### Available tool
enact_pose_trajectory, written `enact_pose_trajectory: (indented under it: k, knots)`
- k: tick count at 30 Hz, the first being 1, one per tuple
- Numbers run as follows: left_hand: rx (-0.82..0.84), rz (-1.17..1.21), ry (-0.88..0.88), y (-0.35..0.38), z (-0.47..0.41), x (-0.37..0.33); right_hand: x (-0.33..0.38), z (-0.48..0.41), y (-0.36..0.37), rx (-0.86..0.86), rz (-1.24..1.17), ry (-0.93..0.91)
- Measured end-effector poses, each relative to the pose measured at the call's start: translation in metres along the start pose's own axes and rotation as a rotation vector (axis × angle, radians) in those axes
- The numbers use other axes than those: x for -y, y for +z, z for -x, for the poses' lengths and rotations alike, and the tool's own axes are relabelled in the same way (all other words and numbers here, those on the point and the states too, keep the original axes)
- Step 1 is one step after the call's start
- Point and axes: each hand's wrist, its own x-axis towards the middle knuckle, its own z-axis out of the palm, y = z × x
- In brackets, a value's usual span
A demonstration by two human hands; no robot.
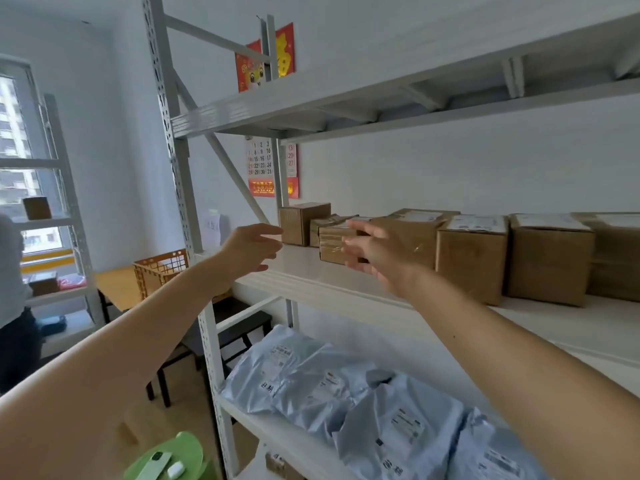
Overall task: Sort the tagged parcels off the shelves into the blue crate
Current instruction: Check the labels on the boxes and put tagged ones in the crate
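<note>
A small taped cardboard parcel (334, 244) sits on the middle shelf (311, 275) of a white metal rack. My right hand (375, 249) is stretched out in front of it, fingers apart, holding nothing; I cannot tell whether it touches the parcel. My left hand (251, 245) hovers open to the left, apart from the parcel, near a small cube box (300, 221). Larger labelled cartons (472, 258) line the shelf to the right. Grey poly mailer bags (311, 372) with labels lie on the lower shelf. No blue crate is in view.
The rack's upright post (180, 188) stands close to my left forearm. An orange crate (161, 270) rests on a wooden table behind it. A person (14, 299) stands at the far left by a second rack. A green stool (169, 459) sits below.
</note>
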Motion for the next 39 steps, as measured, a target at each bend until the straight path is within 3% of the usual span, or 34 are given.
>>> enact_pose_trajectory:
  k: [13,26,39]
  knots:
    - [0.095,0.017,0.107,-0.036,-0.178,0.025,0.014,-0.151,0.051,-0.039,0.005,-0.070]
    - [0.249,0.082,0.134,-0.053,-0.338,0.088,-0.017,-0.258,0.117,-0.313,0.124,0.016]
    - [0.470,0.133,0.059,-0.040,-0.421,0.127,-0.041,-0.322,0.136,-0.532,0.198,0.135]
